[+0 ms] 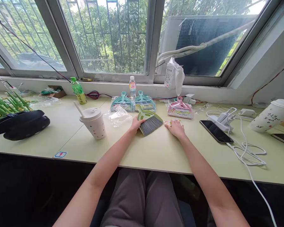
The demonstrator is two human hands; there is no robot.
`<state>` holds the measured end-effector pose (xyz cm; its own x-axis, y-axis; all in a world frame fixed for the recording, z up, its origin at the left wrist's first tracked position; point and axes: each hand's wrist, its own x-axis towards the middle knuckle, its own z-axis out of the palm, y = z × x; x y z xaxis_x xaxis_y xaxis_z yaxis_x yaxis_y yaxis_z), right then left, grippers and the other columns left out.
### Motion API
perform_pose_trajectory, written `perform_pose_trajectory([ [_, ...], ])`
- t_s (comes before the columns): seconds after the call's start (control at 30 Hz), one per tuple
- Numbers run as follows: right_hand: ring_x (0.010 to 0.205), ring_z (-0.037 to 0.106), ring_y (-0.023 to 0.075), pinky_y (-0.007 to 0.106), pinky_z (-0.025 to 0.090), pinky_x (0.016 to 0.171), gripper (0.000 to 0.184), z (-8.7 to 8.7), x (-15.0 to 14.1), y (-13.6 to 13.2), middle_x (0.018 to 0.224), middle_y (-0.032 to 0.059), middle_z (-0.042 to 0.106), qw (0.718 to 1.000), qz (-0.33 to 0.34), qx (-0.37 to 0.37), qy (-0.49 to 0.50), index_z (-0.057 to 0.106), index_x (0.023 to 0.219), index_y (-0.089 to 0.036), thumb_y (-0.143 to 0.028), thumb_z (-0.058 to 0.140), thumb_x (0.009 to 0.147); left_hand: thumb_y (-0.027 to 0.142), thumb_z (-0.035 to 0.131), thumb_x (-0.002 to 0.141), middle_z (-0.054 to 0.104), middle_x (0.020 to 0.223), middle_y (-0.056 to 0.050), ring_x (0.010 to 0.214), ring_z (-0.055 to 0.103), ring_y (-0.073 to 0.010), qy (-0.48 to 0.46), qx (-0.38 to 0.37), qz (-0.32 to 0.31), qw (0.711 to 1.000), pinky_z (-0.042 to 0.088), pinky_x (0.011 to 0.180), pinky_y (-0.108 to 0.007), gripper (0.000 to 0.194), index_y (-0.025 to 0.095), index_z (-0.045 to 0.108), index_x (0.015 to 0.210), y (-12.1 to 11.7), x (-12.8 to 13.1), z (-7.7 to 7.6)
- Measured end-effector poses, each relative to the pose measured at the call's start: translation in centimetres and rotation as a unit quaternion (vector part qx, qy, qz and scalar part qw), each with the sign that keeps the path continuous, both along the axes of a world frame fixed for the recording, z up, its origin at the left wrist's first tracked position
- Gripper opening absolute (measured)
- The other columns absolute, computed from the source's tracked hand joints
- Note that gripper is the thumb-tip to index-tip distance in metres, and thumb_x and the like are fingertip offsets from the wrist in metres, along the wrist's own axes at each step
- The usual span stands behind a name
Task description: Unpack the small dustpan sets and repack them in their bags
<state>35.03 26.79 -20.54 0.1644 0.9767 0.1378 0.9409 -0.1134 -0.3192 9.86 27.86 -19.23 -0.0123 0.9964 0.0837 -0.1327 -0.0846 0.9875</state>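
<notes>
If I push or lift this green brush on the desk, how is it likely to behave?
The green brush is probably stiff in its body, which looks like moulded plastic. Its grey bristles may bend when pushed, since they look thin and closely set. It seems unlikely to roll, because its head is broad and flat.

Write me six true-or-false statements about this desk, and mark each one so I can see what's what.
1. The left hand holds the green brush. True.
2. The phone lies to the right of the right hand. True.
3. The right hand grips the phone. False: it is apart from the phone, low at the desk.
4. Two blue brushes and a pink brush lie beyond the hands. True.
5. The pink brush lies left of the blue brushes. False: it lies to their right.
6. The green brush is sealed in plastic. False: its bristles are bare, and clear plastic lies to its left.
</notes>
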Motion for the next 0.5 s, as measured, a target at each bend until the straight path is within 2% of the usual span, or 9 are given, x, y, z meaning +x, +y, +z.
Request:
perform_pose_trajectory([
  [0.07,0.144,0.026,0.0331,0.054,0.021,0.113,0.064,-0.1,-0.3,0.0,0.154,0.0211,0.03,1.0,0.013,0.0,-0.014,0.041,0.145,-0.011,-0.051,0.037,0.094,0.02,0.074,0.065,0.066,0.105,-0.009,0.097,0.062,-0.0235,0.001,0.0,0.002,1.0,0.048,0.089,-0.038,0.038,0.017,0.06,0.1,0.0,0.0,0.0],
  [0.17,0.133,0.043,0.0317,0.049,0.033,0.107,0.053,0.2,-0.4,-0.2,0.146,0.017,0.044,1.0,0.028,0.015,-0.003,0.05,0.139,-0.018,-0.045,0.041,0.094,0.019,0.074,0.064,0.067,0.105,-0.009,0.097,0.062,-0.0237,0.002,-0.001,0.007,1.0,0.048,0.09,-0.038,0.039,0.017,0.06,0.1,0.0,0.0,0.0],
  [0.23,0.118,0.056,0.0313,0.044,0.042,0.096,0.047,0.7,-0.4,-0.4,0.131,0.0162,0.059,0.999,0.018,0.027,0.014,0.058,0.132,-0.022,-0.042,0.045,0.092,0.019,0.074,0.064,0.067,0.105,-0.009,0.098,0.063,-0.0239,0.004,0.001,0.01,1.0,0.048,0.09,-0.038,0.038,0.018,0.061,0.101,-0.1,0.0,0.0],
  [0.33,0.099,0.063,0.03,0.038,0.046,0.082,0.042,1.4,-0.2,-0.6,0.105,0.0148,0.07,0.995,-0.019,0.064,0.073,0.066,0.12,-0.023,-0.044,0.047,0.089,0.02,0.073,0.066,0.067,0.106,-0.009,0.099,0.062,-0.0243,0.01,-0.004,0.018,1.0,0.048,0.091,-0.039,0.038,0.018,0.061,0.102,-0.1,0.1,0.0],
  [0.4,0.093,0.063,0.0292,0.036,0.045,0.078,0.047,1.9,-0.2,-0.6,0.096,0.0136,0.071,0.982,-0.041,0.109,0.146,0.067,0.118,-0.021,-0.051,0.046,0.089,0.02,0.074,0.067,0.067,0.106,-0.01,0.099,0.062,-0.0248,0.012,-0.005,0.022,1.0,0.048,0.091,-0.039,0.038,0.017,0.061,0.103,-0.1,0.1,-0.1],
  [0.5,0.09,0.064,0.0285,0.034,0.044,0.077,0.064,2.4,-0.5,-0.9,0.093,0.0131,0.071,0.948,-0.056,0.19,0.248,0.062,0.123,-0.016,-0.064,0.037,0.088,0.021,0.074,0.068,0.066,0.107,-0.011,0.099,0.062,-0.0252,0.016,0.006,0.02,1.0,0.048,0.091,-0.039,0.039,0.016,0.061,0.104,0.2,0.1,-0.4],
])
